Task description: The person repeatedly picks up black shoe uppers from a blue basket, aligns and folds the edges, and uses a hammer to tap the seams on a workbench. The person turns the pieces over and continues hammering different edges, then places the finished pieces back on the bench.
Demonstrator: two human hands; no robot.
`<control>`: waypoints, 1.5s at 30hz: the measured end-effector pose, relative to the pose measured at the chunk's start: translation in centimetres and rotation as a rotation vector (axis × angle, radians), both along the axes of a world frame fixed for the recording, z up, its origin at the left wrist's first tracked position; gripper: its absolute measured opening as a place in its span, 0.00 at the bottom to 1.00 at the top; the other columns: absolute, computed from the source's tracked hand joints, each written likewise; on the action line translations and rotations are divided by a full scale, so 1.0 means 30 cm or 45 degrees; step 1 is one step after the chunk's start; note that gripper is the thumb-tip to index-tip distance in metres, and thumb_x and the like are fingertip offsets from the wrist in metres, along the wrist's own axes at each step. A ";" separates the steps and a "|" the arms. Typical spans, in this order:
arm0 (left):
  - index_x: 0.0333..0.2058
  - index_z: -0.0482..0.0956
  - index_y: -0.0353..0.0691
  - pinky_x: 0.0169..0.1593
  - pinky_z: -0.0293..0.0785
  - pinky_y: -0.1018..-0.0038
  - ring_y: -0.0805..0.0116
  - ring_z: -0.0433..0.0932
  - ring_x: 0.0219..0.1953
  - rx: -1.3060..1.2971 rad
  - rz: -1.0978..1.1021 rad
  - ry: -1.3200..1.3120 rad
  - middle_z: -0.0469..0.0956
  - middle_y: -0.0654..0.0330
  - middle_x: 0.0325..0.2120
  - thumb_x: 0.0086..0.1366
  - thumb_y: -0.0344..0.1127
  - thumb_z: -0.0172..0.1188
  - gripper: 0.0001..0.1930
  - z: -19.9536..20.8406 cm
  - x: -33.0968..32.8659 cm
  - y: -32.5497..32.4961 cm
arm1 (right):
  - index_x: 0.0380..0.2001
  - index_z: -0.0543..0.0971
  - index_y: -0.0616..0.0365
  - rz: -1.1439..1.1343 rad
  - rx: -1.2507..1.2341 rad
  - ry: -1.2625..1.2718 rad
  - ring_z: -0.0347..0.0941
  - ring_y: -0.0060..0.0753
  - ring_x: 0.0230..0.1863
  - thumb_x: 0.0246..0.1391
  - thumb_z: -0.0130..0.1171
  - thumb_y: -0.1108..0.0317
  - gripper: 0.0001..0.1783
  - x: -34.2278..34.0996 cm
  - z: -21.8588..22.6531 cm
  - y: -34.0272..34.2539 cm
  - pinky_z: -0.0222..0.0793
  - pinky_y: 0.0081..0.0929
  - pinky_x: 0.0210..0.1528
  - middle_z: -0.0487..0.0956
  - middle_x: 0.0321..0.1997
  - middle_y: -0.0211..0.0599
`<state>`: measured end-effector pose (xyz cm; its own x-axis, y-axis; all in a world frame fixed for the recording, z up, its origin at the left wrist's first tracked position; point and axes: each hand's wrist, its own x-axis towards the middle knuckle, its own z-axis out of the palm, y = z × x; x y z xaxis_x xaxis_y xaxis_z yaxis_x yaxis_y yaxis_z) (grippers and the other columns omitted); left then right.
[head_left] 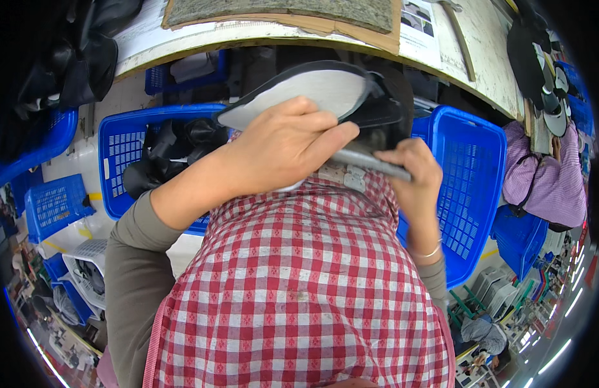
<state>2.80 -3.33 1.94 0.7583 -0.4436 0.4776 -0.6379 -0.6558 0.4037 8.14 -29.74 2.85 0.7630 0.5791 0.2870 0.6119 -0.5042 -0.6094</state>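
Observation:
My left hand (290, 143) is closed on a black shoe piece with a pale grey, rounded face (306, 89). It holds the piece up in front of my apron, just under the table edge. More black material (377, 107) hangs at the right of the pale face, and I cannot tell where it joins. In my right hand (416, 169) is a narrow grey bar-like tool (372, 163), smeared by motion, its kind unclear. The tool's far end lies close to the left fingertips, below the black material; whether they touch is hidden.
A white worktable (228, 40) ahead bears a thick grey slab (280, 14) and a hammer (460, 40). Blue baskets flank me: the left one (121, 116) holds black shoe pieces (173, 145); another (471, 174) stands right. Someone in a pink checked garment (552, 174) is at far right.

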 end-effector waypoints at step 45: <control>0.46 0.80 0.40 0.43 0.80 0.64 0.58 0.86 0.39 -0.027 -0.426 0.791 0.85 0.56 0.35 0.65 0.44 0.69 0.17 -0.110 0.361 -0.031 | 0.21 0.81 0.53 0.677 -0.391 -0.426 0.82 0.33 0.26 0.46 0.62 0.67 0.04 -0.003 -0.082 0.177 0.77 0.31 0.32 0.81 0.21 0.33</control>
